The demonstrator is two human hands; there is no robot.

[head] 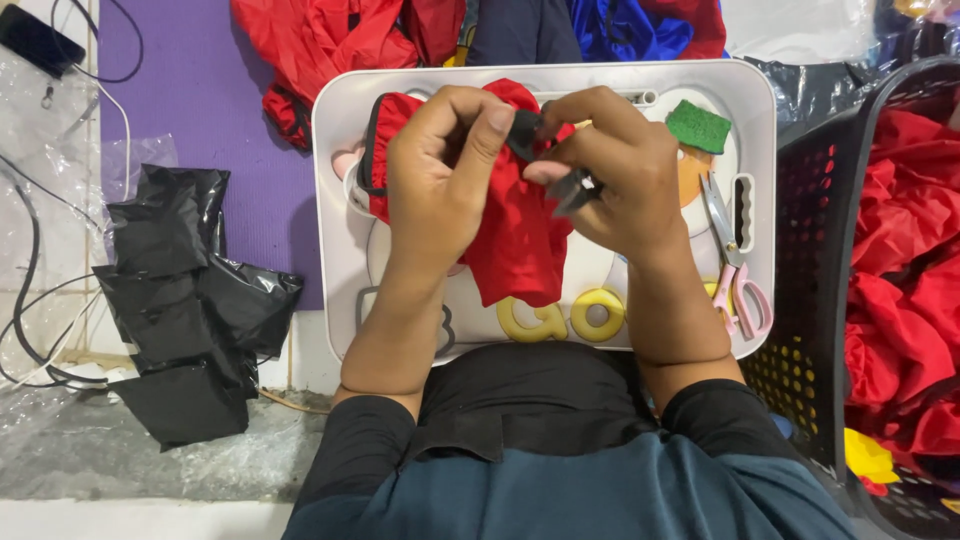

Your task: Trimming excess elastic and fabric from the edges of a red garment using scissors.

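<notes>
Both forearms in dark sleeves rise from the lap over a white tray [340, 120]. Black bags [190, 300] lie left, a basket [815, 300] of red cloth right. The left hand [440, 170] and right hand [615, 170] pinch closed on a red fabric piece [520, 240] above the tray's middle; scissors [735, 270] rest by its right edge.

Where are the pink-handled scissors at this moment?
In the head view, the pink-handled scissors lie on the right edge of the white tray, just right of the right hand and beside the black basket.
</notes>
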